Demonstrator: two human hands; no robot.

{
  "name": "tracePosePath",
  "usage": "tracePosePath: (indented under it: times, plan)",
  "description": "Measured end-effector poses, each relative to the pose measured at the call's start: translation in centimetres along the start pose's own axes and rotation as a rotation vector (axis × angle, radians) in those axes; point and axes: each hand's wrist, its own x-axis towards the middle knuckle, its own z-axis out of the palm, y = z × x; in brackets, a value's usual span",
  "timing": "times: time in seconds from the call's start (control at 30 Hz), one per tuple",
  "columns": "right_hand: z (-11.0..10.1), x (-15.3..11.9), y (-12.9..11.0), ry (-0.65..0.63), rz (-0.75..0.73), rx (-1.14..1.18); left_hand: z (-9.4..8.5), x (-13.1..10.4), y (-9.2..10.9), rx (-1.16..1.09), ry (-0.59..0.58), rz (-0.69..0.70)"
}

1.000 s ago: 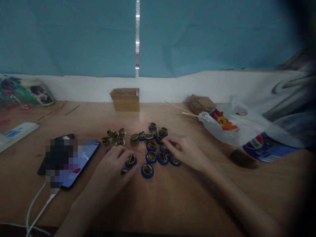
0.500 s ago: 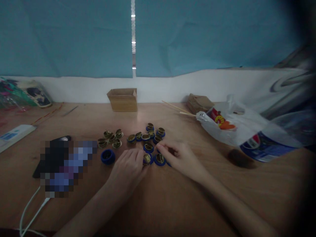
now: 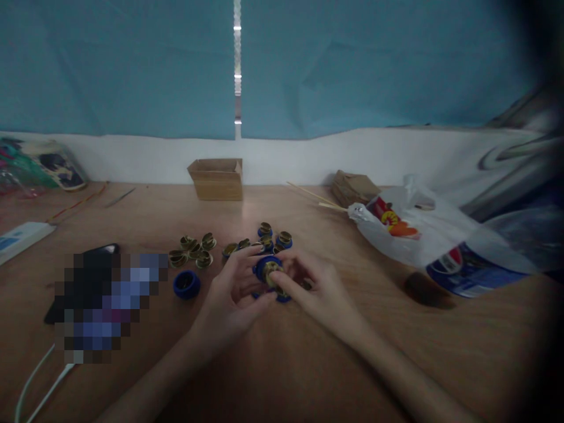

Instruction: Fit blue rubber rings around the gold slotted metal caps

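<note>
My right hand (image 3: 315,282) pinches a blue round fitting with a brass-coloured centre (image 3: 267,268), its thumb lying over the metal. My left hand (image 3: 233,291) is beside this piece, fingers curved behind its left side and thumb apart below. Whether the left fingertips touch the fitting is unclear. More blue-rimmed fittings (image 3: 285,238) lie just beyond and under the hands, partly hidden. Left of them is a cluster of loose brass-coloured round parts (image 3: 194,249). Closer to me sits a blue ring-shaped piece (image 3: 186,285) with a dark inside.
A small open cardboard box (image 3: 218,181) stands by the wall. On the right are a clear plastic bag (image 3: 396,235), a bottle with a blue label (image 3: 471,273) and a brown packet (image 3: 355,187). A black phone (image 3: 94,276) and white cables (image 3: 48,376) lie at left.
My right hand has lifted a blue fitting off the table between the hands. My left hand has turned and spread its thumb from its fingers, now beside that fitting.
</note>
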Motion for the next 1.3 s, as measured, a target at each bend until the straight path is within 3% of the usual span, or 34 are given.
tracePosePath:
  times: [0.1,0.27,0.53,1.0,1.3]
  plan:
    - [-0.1,0.1,0.2,0.07,-0.076,-0.078,-0.4,0.2,0.3,-0.138,-0.052,-0.103]
    - [0.5,-0.1,0.0,0.07,-0.138,-0.048,-0.7,0.5,0.4,-0.081,0.022,-0.163]
    - [1.2,-0.4,0.1,0.098,-0.102,0.084,-0.8,0.2,0.3,-0.067,0.066,-0.036]
    - [1.9,-1.5,-0.1,0.303,-0.314,-0.182,-0.7,-0.2,-0.2,-0.076,0.007,0.013]
    - [1.9,-1.2,0.3,0.202,-0.319,-0.129,-0.9,-0.3,-0.5,-0.163,-0.033,-0.021]
